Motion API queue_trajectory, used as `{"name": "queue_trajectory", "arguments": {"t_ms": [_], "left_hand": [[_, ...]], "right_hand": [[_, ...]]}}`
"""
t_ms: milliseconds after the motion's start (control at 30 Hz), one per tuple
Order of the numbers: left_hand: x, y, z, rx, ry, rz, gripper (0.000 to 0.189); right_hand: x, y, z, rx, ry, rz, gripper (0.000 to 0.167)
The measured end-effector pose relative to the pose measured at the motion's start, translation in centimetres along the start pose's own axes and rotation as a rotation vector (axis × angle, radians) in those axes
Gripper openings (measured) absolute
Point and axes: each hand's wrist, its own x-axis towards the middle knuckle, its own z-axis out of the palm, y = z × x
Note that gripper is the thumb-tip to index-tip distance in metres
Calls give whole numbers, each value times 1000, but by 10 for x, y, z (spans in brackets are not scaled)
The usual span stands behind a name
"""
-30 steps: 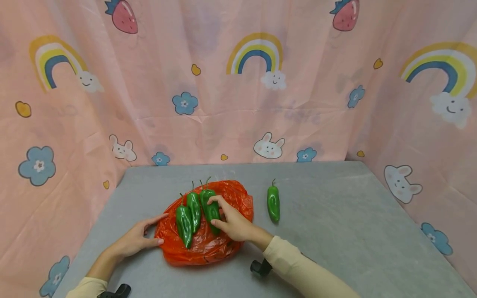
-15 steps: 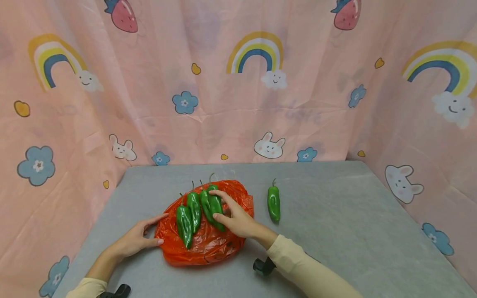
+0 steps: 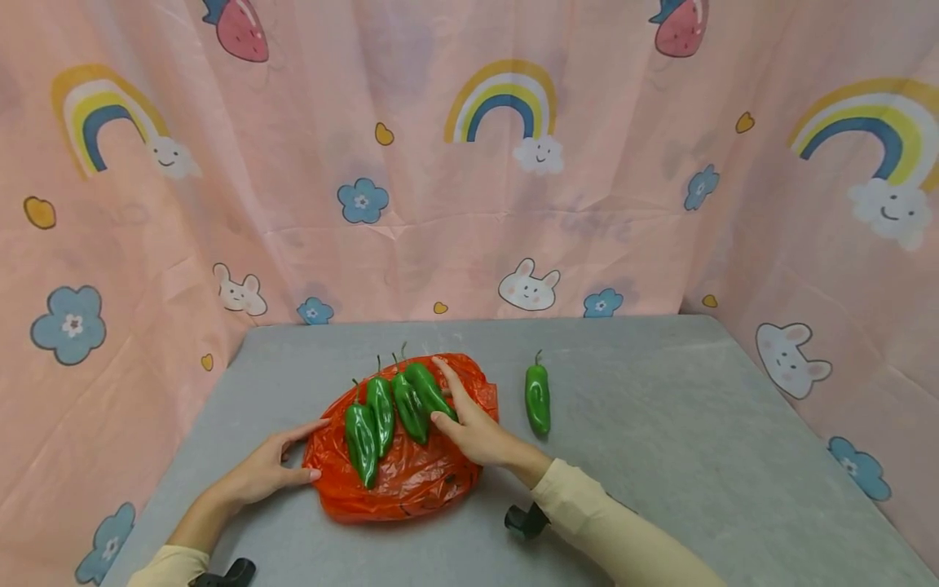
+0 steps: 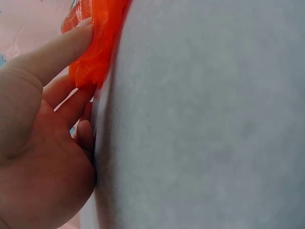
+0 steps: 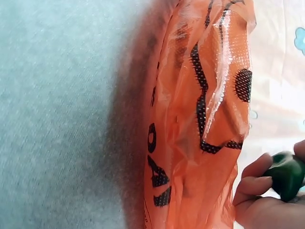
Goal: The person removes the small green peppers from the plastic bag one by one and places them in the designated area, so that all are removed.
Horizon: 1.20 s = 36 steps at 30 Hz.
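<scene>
"So, what's different on the big gray desk (image 3: 660,456)?"

"Not the red bag (image 3: 399,497). It lies where it did, with the left hand (image 3: 260,471) at its left edge. But the right hand (image 3: 477,432) has slid the held pepper (image 3: 427,386) a little to the right, on top of the bag."

"What does that do?"

"It seems to tidy the row. Some red shows now between its low end and the other three peppers (image 3: 380,416), to its left. That one is probably not finished, because the hand hasn't let go. The lone pepper (image 3: 538,399) lies on the desk, right of the bag, with a gap between."

"And the left fingers (image 3: 302,430)?"

"They and the thumb are spread wide, just touching the bag's edge."

"And the right fingers (image 3: 451,378)?"

"Closed only part way, round the held pepper. The thumb sits by its low end, and the pointer finger runs along its side."
</scene>
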Motion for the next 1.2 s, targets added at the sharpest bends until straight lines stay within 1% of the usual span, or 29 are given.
{"name": "queue_trajectory", "arguments": {"t_ms": [200, 300, 433, 533, 633, 767, 867, 1000, 1067, 1200], "left_hand": [[0, 1, -1, 24, -7, -11, 74], [0, 1, -1, 16, -10, -13, 74], [0, 0, -1, -6, -11, -4, 74], [1, -1, -1, -17, -12, 3, 74], [1, -1, -1, -4, -13, 1, 74], [2, 1, -1, 23, -18, -10, 75], [3, 1, -1, 21, -24, -19, 76], [2, 0, 0, 16, -30, -25, 76], [2, -1, 0, 18, -31, -25, 75], [3, 0, 0, 5, -32, -34, 75]], "right_hand": [[-1, 4, -5, 61, -55, -29, 74], [-3, 5, -7, 68, -50, -55, 74], [-4, 8, -10, 90, -20, -91, 75], [-5, 7, -14, 112, 14, -89, 73], [-7, 5, -19, 164, 36, -68, 66], [-12, 2, -27, 221, 71, -13, 60], [-17, 2, -35, 200, 96, 3, 60], [-27, 7, -47, 165, 117, -47, 60], [-30, 11, -54, 179, 132, -80, 62], [-37, 20, -68, 183, 178, -96, 64]]}}
